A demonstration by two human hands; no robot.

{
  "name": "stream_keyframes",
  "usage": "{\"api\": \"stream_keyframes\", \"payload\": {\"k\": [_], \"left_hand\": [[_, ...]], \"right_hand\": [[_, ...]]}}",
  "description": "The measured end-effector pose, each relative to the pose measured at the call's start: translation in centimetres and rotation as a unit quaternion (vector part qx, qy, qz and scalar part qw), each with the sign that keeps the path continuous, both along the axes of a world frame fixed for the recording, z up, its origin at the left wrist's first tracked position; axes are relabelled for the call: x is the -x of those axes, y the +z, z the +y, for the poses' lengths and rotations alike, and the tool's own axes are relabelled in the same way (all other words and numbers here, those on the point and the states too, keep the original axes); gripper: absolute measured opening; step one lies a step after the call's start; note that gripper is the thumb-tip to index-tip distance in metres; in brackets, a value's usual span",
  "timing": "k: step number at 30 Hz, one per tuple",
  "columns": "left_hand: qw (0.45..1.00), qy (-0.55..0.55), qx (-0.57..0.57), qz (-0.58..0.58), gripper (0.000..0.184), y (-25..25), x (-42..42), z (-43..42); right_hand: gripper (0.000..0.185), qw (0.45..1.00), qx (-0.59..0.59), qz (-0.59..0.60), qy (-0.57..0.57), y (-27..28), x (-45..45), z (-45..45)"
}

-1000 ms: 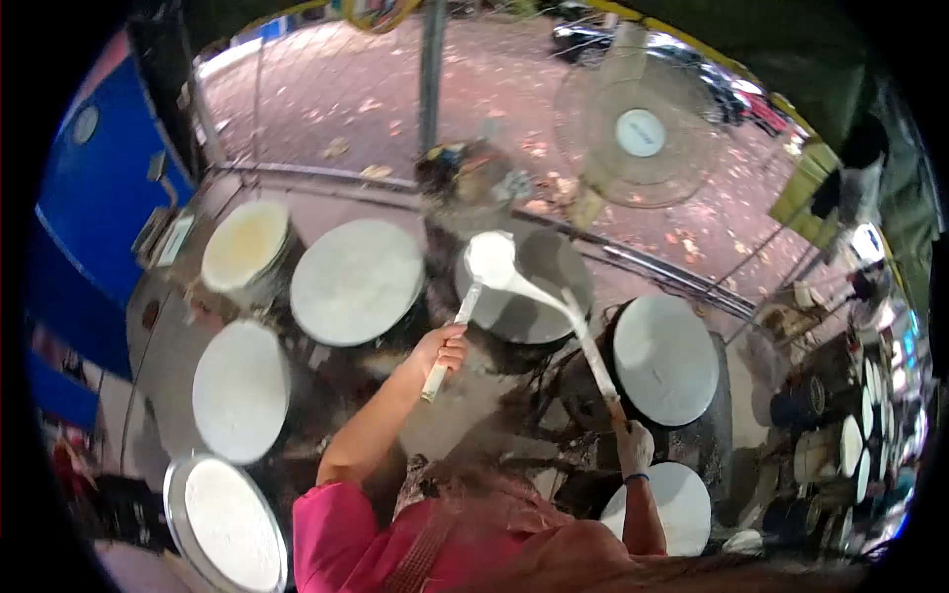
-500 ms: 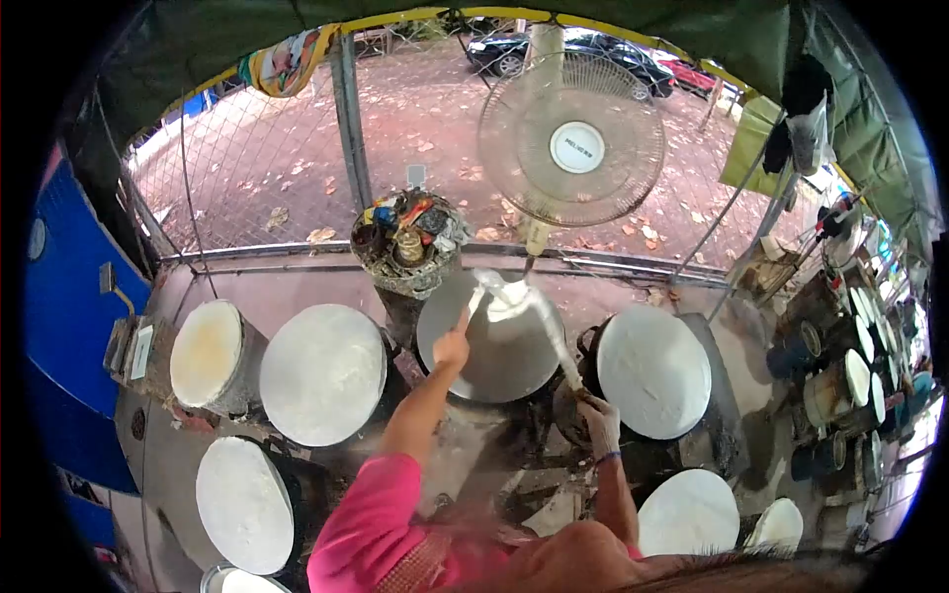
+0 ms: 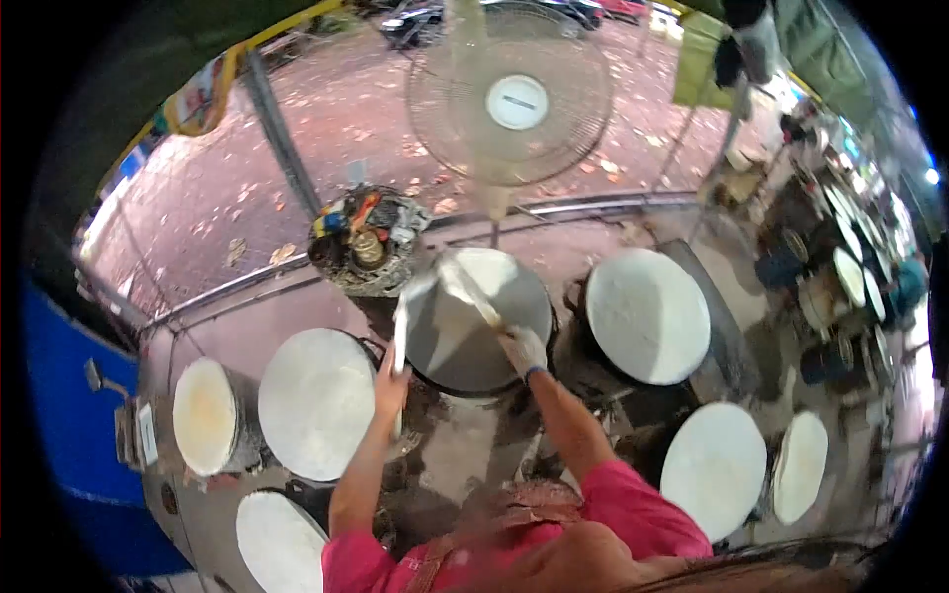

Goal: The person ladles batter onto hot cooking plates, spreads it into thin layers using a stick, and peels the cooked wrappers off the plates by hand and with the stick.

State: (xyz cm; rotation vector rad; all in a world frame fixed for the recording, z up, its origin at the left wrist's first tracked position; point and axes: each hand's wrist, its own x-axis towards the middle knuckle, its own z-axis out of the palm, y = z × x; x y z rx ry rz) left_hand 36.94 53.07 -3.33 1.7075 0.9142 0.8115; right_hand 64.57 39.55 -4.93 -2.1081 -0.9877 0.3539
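Observation:
In front of me is a round dark-grey griddle [image 3: 465, 341], a pale white patch [image 3: 489, 269] on its far side. My left hand [image 3: 391, 383], at the griddle's left edge, is closed round a white flat scraper [image 3: 400, 336] pointing up and away. Pale batter or dough [image 3: 420, 284], blurred, hangs near its far end. My right hand [image 3: 524, 351], in what looks like a light glove, is over the griddle's right part. It grips a whitish stick [image 3: 473, 295] that slants up to the left, its far end close to the scraper.
White-topped round griddles stand on the left [image 3: 321, 405], right [image 3: 647, 316] and lower right [image 3: 714, 472]. A cluttered drum [image 3: 371, 247] with a jar stands behind, left of a large fan [image 3: 514, 104]. Wire fencing edges the back; more round griddles [image 3: 848, 277] line the far right.
My right hand has moved left, in over the griddle, with the stick. My left hand has dropped toward the griddle's left edge, bringing the scraper left. The view has tilted and shifted.

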Motion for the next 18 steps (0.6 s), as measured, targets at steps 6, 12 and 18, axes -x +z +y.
{"api": "stream_keyframes", "payload": {"k": [6,12,18], "left_hand": [[0.984,0.029,0.068,0.16,0.06,-7.6,11.6,-8.5],[0.973,0.054,0.169,0.145,0.059,-4.5,12.4,-10.5],[0.975,0.089,0.145,0.144,0.061,-5.3,11.2,-11.3]], "right_hand": [[0.031,0.951,-0.117,0.249,-0.143,-2.2,-1.1,-6.3],[0.026,0.927,-0.106,0.36,-0.024,3.3,0.4,-4.9],[0.028,0.858,-0.214,0.466,-0.037,-5.8,0.9,-2.6]]}}
